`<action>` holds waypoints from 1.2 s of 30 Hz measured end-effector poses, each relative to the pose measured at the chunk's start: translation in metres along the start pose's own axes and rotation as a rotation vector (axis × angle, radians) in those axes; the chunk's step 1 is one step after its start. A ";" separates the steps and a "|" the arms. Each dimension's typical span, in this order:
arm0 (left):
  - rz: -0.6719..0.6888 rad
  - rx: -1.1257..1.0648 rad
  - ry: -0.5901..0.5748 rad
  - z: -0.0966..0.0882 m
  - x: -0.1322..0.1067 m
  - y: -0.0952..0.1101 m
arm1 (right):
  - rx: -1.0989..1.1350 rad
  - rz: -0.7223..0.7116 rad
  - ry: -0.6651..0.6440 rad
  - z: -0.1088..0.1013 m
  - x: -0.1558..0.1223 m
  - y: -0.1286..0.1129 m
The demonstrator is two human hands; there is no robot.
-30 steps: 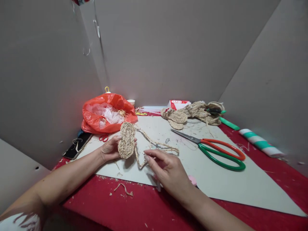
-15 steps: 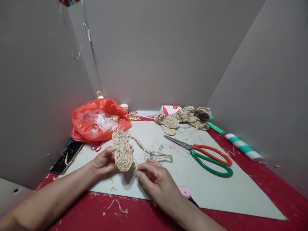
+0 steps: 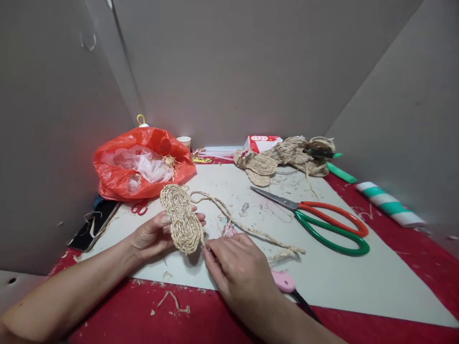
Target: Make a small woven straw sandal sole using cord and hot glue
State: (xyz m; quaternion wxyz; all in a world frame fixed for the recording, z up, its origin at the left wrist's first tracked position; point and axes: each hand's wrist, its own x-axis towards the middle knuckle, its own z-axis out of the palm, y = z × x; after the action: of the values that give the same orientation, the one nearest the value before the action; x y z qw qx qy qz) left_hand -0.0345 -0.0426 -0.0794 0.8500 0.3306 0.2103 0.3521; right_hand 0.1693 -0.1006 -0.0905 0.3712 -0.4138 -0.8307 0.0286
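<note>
A small sole-shaped piece of coiled straw braid (image 3: 181, 220) is tilted upright above the white board (image 3: 222, 184). My left hand (image 3: 154, 237) grips it from the left side, thumb on its face and fingers behind. At its lower right edge, my right hand (image 3: 238, 267) pinches the straw cord that leaves the coil. From there a loose length of braided cord (image 3: 258, 233) lies across the board behind my right hand, its frayed end to the right. Part of a pink-handled tool (image 3: 284, 281) shows beyond my right wrist.
Large scissors (image 3: 322, 222) with orange and green handles lie on the right. A red plastic bag (image 3: 143, 188) and a phone (image 3: 93, 227) are at left, near small red-handled scissors (image 3: 139, 207). More woven straw soles (image 3: 258, 167), a tissue pack (image 3: 263, 142) and a striped roll (image 3: 390, 203) stand behind and right.
My right hand stays on the cord beside the sole and has turned, its back now more upward. The loose cord has shifted right and stretched out. The whole view has moved slightly.
</note>
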 end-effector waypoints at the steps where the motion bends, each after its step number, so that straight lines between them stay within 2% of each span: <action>1: 0.001 0.006 -0.004 0.000 0.000 0.000 | -0.012 -0.003 -0.002 0.001 0.000 -0.001; 5: 0.023 0.064 0.022 0.001 0.000 0.000 | 0.017 0.067 0.017 0.002 0.000 -0.001; 14: 0.178 0.220 0.192 0.014 0.000 -0.002 | 0.135 0.246 0.029 0.001 -0.001 -0.002; 22: 0.285 0.272 0.268 0.027 -0.002 -0.007 | 0.189 0.214 0.111 0.004 -0.006 -0.005; 30: 0.307 0.262 0.322 0.032 -0.006 -0.016 | 0.178 0.166 0.103 0.003 -0.007 -0.003; 34: 0.326 0.415 0.365 0.033 -0.009 -0.016 | 0.153 0.128 0.082 0.002 -0.008 -0.002; 36: 0.275 0.503 0.409 0.033 -0.011 -0.016 | 0.127 0.125 0.070 0.004 -0.010 -0.001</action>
State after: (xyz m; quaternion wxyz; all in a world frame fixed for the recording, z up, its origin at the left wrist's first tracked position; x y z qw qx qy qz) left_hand -0.0154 -0.0728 -0.0665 0.6269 0.4773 0.4100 0.4595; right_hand 0.1699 -0.1073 -0.0989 0.4231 -0.4412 -0.7863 0.0900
